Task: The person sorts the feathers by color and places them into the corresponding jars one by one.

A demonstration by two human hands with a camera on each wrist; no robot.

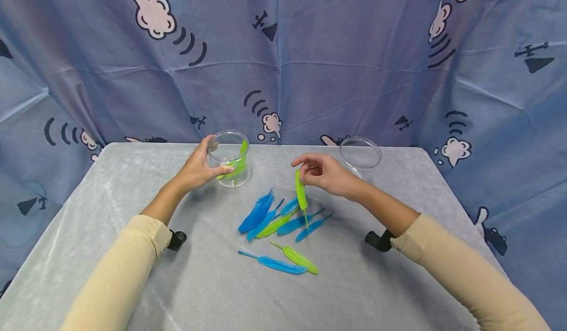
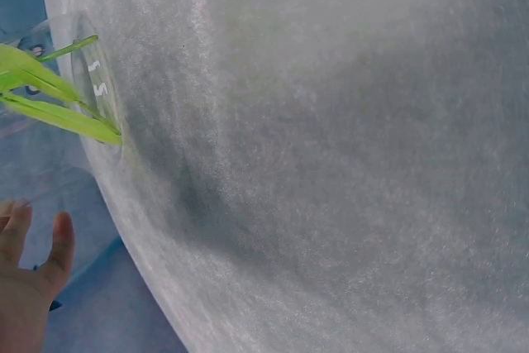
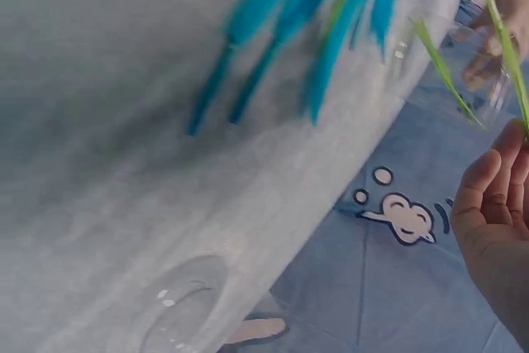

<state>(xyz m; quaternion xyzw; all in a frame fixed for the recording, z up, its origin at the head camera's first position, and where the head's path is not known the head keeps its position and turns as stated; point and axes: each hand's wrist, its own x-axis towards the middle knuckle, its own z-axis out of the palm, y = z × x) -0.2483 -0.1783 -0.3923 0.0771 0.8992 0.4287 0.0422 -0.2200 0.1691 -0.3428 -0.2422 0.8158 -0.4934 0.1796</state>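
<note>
My left hand (image 1: 199,168) holds a clear jar (image 1: 229,179) near the back edge of the table, thumb in front and fingers round its far left side. Several green feathers (image 2: 62,117) lean inside the jar. Over the table's middle, my right hand (image 1: 325,175) pinches a green feather (image 1: 300,193) by its upper end, and its quill hangs down. Below it lies a loose group of blue feathers (image 1: 257,213) with a green feather (image 1: 275,226) among them. Closer to the front, a blue feather (image 1: 281,265) touches another green feather (image 1: 302,260).
A clear round piece (image 1: 361,167) with a circular rim stands at the back right, behind my right hand. Grey cloth covers the table (image 1: 212,281). A blue patterned curtain (image 1: 310,94) hangs right behind the table's back edge.
</note>
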